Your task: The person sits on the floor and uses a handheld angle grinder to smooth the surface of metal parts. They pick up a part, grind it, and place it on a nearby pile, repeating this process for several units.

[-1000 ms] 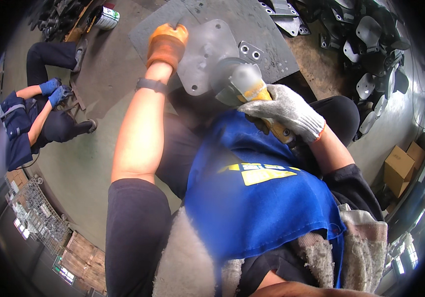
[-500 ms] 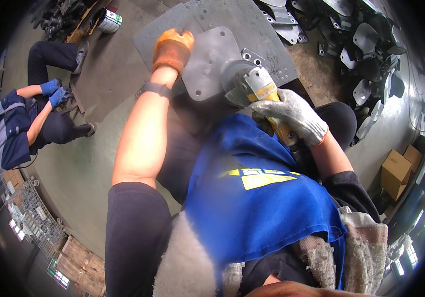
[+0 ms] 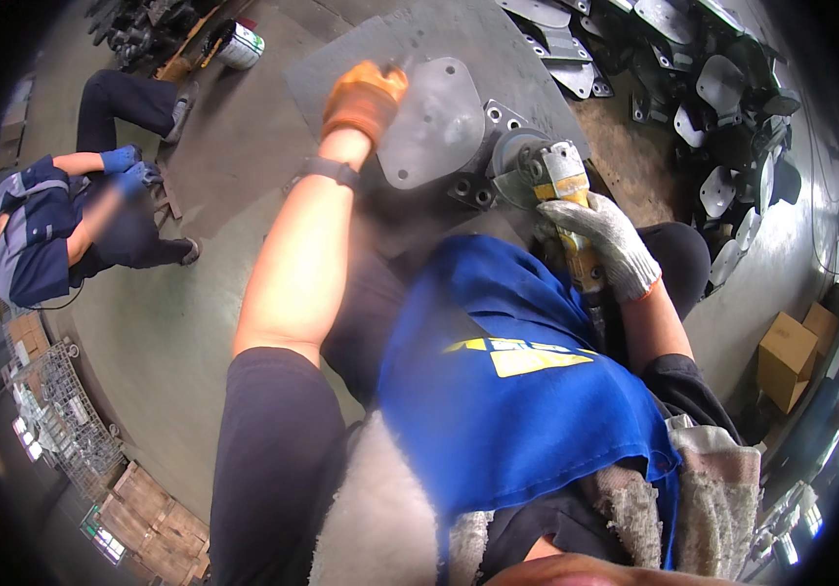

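Observation:
My left hand (image 3: 366, 101), in an orange glove, is closed at the left edge of a grey metal bracket (image 3: 429, 125). Its top is a rounded plate with holes, and below that shows a dark base with bolt holes. The fingertips are partly hidden. My right hand (image 3: 603, 239), in a pale knitted glove, wraps around the body of a yellow and silver angle grinder (image 3: 568, 181). The grinder's round disc (image 3: 517, 156) is beside the bracket's right side, apart from the top plate. Under the bracket lies a flat grey work surface (image 3: 341, 54).
Many similar metal brackets (image 3: 722, 83) are heaped at the far right. To the left a seated person (image 3: 39, 230) in blue gloves works nearby. A paint can (image 3: 241, 47) stands at the back left, cardboard boxes (image 3: 786, 356) at the right, a wire cage (image 3: 63, 420) at lower left.
My right hand has drawn the grinder to the right, off the bracket's plate, uncovering bolt holes in the base. My left hand stays at the bracket's left edge. The view has shifted slightly.

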Motion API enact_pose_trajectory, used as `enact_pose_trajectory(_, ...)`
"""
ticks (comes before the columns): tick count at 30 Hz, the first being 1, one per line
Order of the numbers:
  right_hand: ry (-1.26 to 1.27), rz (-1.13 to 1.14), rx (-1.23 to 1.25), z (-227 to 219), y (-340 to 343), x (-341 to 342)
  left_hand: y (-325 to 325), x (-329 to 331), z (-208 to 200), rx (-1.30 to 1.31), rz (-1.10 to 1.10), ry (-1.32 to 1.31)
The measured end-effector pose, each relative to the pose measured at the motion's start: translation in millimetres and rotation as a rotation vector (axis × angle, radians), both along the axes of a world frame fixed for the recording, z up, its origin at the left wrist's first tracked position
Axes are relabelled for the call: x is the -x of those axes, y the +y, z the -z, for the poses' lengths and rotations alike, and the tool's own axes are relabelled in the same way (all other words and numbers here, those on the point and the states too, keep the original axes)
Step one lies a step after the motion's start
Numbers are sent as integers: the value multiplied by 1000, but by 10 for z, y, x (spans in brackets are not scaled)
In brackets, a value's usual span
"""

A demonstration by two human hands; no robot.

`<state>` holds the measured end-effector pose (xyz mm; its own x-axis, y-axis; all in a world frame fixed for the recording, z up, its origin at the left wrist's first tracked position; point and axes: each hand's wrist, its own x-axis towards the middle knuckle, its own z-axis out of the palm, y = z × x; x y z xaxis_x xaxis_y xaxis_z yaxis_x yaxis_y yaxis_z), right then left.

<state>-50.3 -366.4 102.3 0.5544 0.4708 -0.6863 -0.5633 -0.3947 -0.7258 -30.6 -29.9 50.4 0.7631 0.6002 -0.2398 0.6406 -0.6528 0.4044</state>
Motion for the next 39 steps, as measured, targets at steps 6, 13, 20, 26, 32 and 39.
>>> enact_pose_trajectory(6,103,113,-153,-85,-240,167,-296,152,-213,78,76,-48)
enact_pose_trajectory(13,135,158,-350,512,-390,-14,-223,199,-128,25,-70,-127)
enact_pose_trajectory(20,128,167,-269,92,-636,191,-186,110,474,-165,-24,-213)
enact_pose_trajectory(26,130,157,-316,-104,-534,299,9,196,521,-173,-67,-66)
enact_pose_trajectory(32,147,173,-268,-223,-394,307,-100,636,333,-243,50,232)
enact_pose_trajectory(39,134,-80,-140,-378,-120,190,103,320,349,-43,-173,61)
